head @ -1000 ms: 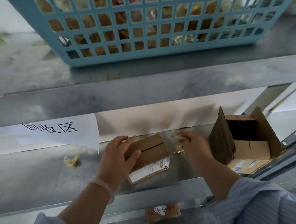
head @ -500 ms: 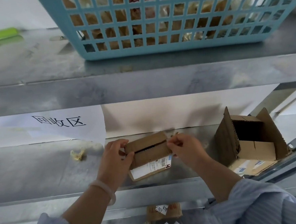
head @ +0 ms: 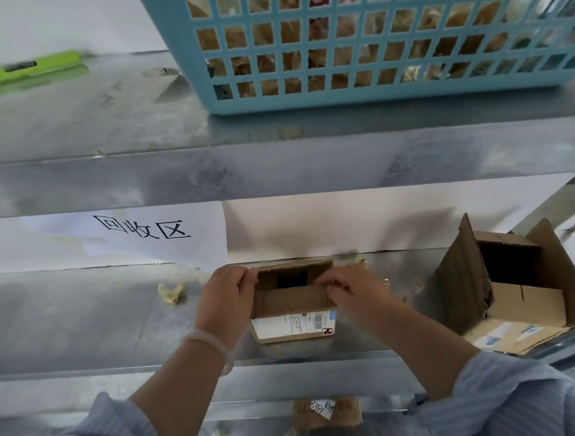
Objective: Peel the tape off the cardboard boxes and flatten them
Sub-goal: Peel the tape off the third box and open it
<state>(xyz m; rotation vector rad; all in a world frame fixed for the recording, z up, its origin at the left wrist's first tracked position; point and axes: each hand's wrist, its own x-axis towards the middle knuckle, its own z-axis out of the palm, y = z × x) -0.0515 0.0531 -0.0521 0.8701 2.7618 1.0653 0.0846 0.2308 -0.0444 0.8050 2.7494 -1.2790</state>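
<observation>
A small cardboard box (head: 293, 302) with a white shipping label on its near side sits on the middle metal shelf (head: 83, 327). Its top flaps are parted and show a dark gap inside. My left hand (head: 229, 300) grips the box's left end, fingers curled over the top edge. My right hand (head: 349, 290) pinches the right end of the near flap. A bigger cardboard box (head: 512, 284) stands open on the right of the same shelf, flaps up, resting on flat cardboard.
A blue plastic basket (head: 369, 42) full of crumpled tape stands on the upper shelf, with a green utility knife (head: 20, 71) to its left. A paper sign (head: 137, 235) hangs behind the middle shelf. A tape scrap (head: 171, 291) lies left of the box. More cardboard (head: 327, 412) lies below.
My right hand moved from beside the box onto its top and pulled the flaps apart. The box turned square to me and its top now gapes open.
</observation>
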